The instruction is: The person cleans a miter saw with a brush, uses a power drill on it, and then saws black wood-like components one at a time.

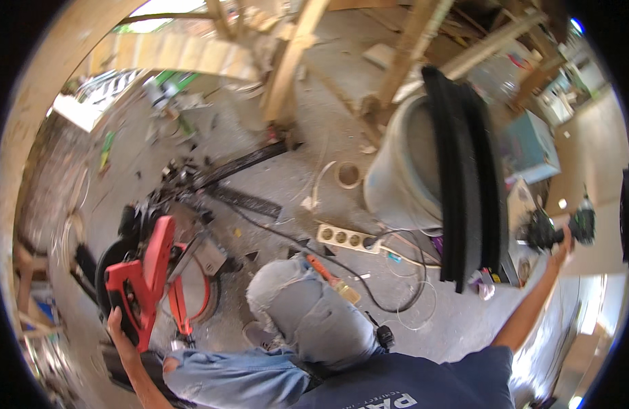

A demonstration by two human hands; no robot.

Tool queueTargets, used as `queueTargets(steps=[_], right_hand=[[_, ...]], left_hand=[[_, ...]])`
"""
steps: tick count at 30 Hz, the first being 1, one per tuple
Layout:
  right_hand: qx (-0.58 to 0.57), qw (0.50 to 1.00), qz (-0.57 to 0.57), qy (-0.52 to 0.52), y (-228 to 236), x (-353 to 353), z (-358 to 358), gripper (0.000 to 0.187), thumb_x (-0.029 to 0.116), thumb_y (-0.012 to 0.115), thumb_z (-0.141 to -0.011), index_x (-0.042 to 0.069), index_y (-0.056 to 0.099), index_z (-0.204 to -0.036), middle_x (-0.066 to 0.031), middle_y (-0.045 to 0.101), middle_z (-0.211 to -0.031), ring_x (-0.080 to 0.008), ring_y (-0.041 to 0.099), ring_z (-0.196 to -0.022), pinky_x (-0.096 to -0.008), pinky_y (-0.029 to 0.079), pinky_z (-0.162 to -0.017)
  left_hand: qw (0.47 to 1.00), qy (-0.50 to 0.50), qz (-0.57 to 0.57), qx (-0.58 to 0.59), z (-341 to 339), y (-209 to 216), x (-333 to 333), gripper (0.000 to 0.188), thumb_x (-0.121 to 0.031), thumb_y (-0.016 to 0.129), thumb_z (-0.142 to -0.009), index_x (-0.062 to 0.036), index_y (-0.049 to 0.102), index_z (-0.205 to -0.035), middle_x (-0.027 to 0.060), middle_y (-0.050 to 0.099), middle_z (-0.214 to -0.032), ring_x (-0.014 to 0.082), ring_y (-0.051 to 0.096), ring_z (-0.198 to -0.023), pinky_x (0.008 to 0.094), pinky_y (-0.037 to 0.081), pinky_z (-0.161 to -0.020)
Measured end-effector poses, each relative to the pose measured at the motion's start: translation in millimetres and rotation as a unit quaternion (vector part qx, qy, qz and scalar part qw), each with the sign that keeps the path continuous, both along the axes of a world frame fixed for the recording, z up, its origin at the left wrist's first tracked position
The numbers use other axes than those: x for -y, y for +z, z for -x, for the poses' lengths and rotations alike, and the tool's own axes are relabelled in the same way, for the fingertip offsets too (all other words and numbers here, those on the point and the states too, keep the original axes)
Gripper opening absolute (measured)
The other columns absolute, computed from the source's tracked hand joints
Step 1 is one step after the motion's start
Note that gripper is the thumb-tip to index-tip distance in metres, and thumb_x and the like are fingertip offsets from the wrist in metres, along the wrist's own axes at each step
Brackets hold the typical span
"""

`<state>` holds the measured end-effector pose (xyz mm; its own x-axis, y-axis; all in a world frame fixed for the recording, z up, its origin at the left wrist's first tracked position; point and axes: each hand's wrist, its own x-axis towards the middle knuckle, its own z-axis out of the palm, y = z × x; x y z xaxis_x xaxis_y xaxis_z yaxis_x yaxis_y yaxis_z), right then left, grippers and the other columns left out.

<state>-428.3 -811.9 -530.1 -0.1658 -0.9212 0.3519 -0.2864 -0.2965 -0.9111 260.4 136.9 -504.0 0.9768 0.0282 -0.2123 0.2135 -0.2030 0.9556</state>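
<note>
At the left, my left hand [121, 326] is closed around the lower end of the red handle of a miter saw [145, 273]; its fingers are partly hidden there. The saw stands on the floor beside my left knee. My right arm reaches out to the far right, where my right hand [564, 251] is wrapped around a dark green and black cordless drill [579, 223]. The drill is held near another dark tool [536, 226]. Black ribbed profile strips [464, 184] stand between my body and that hand, leaning across a large whitish bucket [403, 163].
A white power strip [348, 238] with a black cable lies ahead of my knee, beside an orange-handled paintbrush [335, 278]. Dark offcut strips [246, 163] and scraps litter the floor past the saw. Wooden posts [294, 61] rise at the back. A light blue box [530, 145] sits far right.
</note>
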Motion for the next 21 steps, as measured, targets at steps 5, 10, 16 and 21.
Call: queueTargets(steps=[5,10,16,21], right_hand=[[-0.166,0.984,0.030,-0.063,57.9,-73.0,-26.6,0.054,0.049,0.051,-0.095,0.009,0.066,-0.127,-0.0040,0.059,-0.133,-0.0197,0.048,-0.128,-0.0446,0.036,-0.101],[0.006,0.902,0.313,-0.297,151.5,-210.4,-158.1,0.041,0.033,0.049,-0.094,0.004,0.068,-0.115,-0.0118,0.063,-0.125,-0.0254,0.060,-0.108,-0.0403,0.049,-0.093],[-0.194,0.895,0.382,0.124,193.4,-294.8,-324.5,0.032,0.020,0.058,-0.092,-0.010,0.066,-0.101,-0.0225,0.063,-0.110,-0.0292,0.061,-0.102,-0.0385,0.047,-0.090],[-0.292,0.815,0.370,0.338,189.6,-344.0,-427.4,0.026,0.022,0.070,-0.082,-0.003,0.066,-0.089,-0.0167,0.065,-0.084,-0.0257,0.061,-0.072,-0.0360,0.049,-0.065]], left_hand=[[0.997,-0.050,-0.053,0.000,23.7,44.9,55.7,0.052,-0.046,0.058,-0.092,-0.0002,0.062,-0.116,0.0017,0.058,-0.076,0.0092,0.055,-0.061,0.0226,0.044,-0.056],[0.999,0.031,0.023,-0.006,30.2,2.8,22.8,0.047,-0.035,0.055,-0.095,-0.0039,0.057,-0.130,0.0024,0.066,-0.110,0.0091,0.061,-0.087,0.0242,0.049,-0.075],[0.991,-0.105,0.050,-0.059,28.3,4.5,-35.2,0.054,-0.039,0.050,-0.098,0.0019,0.053,-0.133,0.0133,0.061,-0.123,0.0208,0.059,-0.116,0.0358,0.044,-0.103],[0.997,-0.073,-0.018,0.017,32.0,2.5,16.2,0.066,-0.042,0.054,-0.091,0.0051,0.050,-0.136,0.0138,0.063,-0.121,0.0200,0.063,-0.107,0.0338,0.050,-0.094]])
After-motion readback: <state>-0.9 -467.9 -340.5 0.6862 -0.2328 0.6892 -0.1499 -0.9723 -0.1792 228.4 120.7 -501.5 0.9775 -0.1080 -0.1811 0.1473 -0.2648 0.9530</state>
